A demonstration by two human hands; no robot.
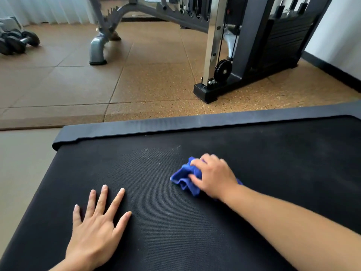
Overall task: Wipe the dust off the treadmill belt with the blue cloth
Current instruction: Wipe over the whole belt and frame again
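Blue cloth (185,178) lay bunched mid treadmill belt (175,222), right hand (214,176) fingers clenched on it. Left hand (95,227) flat, fingers spread, near-left. Dust specks (162,150) just beyond cloth. Risk: bunched cloth skips specks, smears dust.

Blue cloth (185,178) partly hidden under right hand (214,177); treadmill belt (175,222) cut off right, bottom.

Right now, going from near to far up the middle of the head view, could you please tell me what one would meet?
Left hand flat on the treadmill belt → blue cloth gripped by the right hand → pale dust specks → treadmill side rail → brown floor tiles → grey bench frame.
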